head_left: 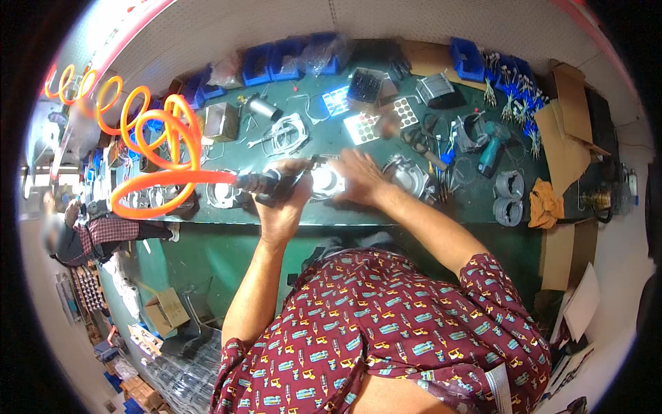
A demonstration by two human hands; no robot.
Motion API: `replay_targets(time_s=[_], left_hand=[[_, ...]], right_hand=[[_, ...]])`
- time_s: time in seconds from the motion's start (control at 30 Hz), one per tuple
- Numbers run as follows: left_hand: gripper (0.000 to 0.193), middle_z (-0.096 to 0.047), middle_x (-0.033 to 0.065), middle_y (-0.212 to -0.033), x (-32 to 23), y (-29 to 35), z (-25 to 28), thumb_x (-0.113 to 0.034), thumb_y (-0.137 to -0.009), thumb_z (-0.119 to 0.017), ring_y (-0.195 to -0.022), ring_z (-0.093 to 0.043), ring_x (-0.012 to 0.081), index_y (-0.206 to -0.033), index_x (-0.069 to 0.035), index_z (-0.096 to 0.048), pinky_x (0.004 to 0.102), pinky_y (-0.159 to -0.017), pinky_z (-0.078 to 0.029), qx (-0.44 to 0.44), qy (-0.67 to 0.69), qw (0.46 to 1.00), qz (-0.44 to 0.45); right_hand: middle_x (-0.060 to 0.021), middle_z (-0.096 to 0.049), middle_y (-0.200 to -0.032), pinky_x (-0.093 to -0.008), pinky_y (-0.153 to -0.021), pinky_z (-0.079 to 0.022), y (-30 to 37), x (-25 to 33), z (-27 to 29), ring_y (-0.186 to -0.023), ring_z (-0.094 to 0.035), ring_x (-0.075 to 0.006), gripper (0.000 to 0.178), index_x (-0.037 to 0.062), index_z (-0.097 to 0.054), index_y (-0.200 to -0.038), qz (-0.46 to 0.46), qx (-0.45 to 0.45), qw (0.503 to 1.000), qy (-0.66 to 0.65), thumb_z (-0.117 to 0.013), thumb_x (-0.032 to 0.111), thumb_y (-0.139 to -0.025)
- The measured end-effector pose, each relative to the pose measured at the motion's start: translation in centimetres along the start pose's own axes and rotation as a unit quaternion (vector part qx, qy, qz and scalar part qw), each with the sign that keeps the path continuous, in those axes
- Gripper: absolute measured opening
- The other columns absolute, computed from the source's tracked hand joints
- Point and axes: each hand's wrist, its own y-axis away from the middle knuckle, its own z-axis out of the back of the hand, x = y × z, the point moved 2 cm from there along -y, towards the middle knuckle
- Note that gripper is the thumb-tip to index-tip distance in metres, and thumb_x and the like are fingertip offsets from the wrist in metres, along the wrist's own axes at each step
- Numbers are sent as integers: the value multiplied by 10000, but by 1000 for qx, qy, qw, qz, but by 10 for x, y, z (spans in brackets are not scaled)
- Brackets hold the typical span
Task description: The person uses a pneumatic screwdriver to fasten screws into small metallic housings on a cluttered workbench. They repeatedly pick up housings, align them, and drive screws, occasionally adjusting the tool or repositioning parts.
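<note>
My left hand (pixel 284 200) grips a dark pneumatic tool (pixel 265 185) fed by a coiled orange air hose (pixel 162 148) that loops away to the left. The tool's tip points at a round metal housing (pixel 324 181) at the near edge of the green workbench (pixel 386 214). My right hand (pixel 358 176) lies flat on that housing's right side and holds it down. Another grey metal casting (pixel 408 176) sits just right of my right hand.
Blue parts bins (pixel 276 58) line the back of the bench. A teal power drill (pixel 493 148), a metal ring part (pixel 289 134), white sticker sheets (pixel 362 126), grey cable coils (pixel 509 196), an orange rag (pixel 545 203) and cardboard boxes (pixel 572 138) lie around. Another person (pixel 83 231) sits at the far left.
</note>
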Motion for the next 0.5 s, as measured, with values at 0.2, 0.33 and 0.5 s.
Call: replay_targets(time_s=[0.2,0.33,0.5], left_hand=[[220,-645,64,-957,12,3,10,102,-816,-687,-886,-615,138,-970,-21,-590,303,-847,-511,12,-29,995,-92],[219,-636,67,-941,22,1,13,109,-815,-681,-891,-604,148,-967,-19,-589,315,-881,-493,24,-41,991,-127],[198,-638,61,-943,11,6,6,91,-823,-682,-898,-603,159,-967,-14,-595,333,-879,-497,-36,20,996,-74]], right_hand=[[-162,-522,-1120,-470,-923,-437,-4,6,-5,-1113,-501,-339,669,44,-615,-1140,3,-29,1000,-4,-869,316,-584],[-159,-522,-1126,-448,-925,-441,-7,7,-2,-1109,-510,-333,665,37,-621,-1134,-6,-16,1000,-2,-874,304,-581],[-156,-516,-1070,-444,-885,-429,-7,-1,-12,-1057,-512,-343,732,76,-588,-1225,13,-45,999,16,-870,357,-610]])
